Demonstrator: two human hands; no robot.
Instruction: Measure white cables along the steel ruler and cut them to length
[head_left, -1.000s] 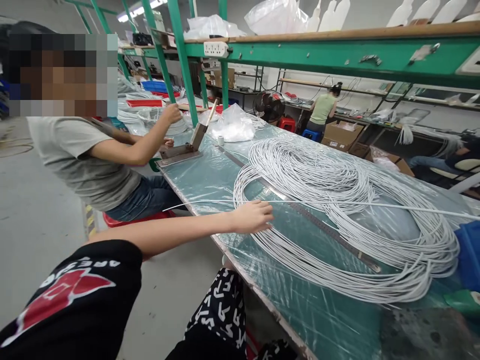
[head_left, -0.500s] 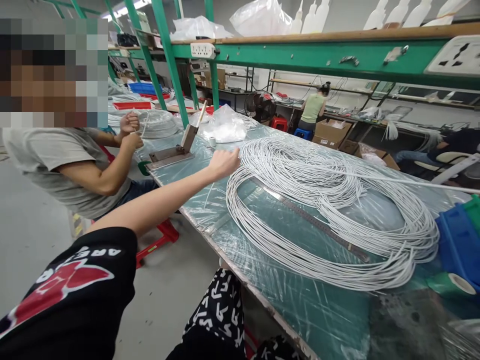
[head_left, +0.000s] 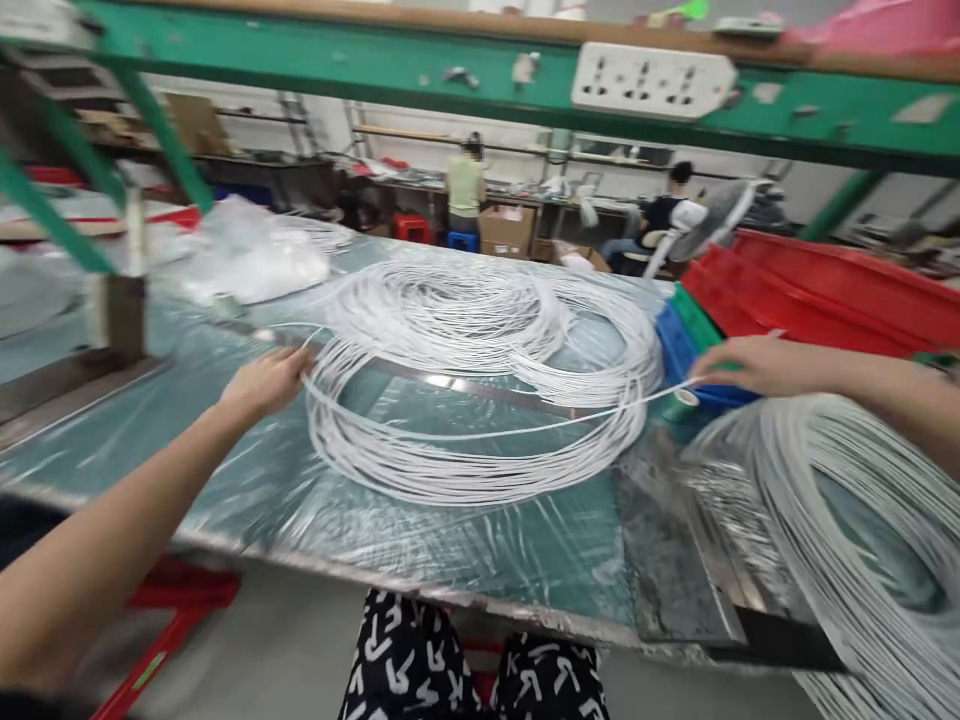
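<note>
Clear film [head_left: 480, 560] covers my green table [head_left: 300, 505]; a white socket [head_left: 652, 80] sits upper right, two people [head_left: 465, 185] work top centre. My trousers [head_left: 397, 660] show white letters, R among them. Mid-frame, one thin white wire [head_left: 487, 436] sags over coils [head_left: 465, 345], between my left hand [head_left: 262, 382], curled closed on it, and my right hand [head_left: 750, 363], pinching it.

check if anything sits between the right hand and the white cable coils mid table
Yes, in this view: part of the blue bin and the green roll show between the right hand and the right edge of the white cable coils.
</note>
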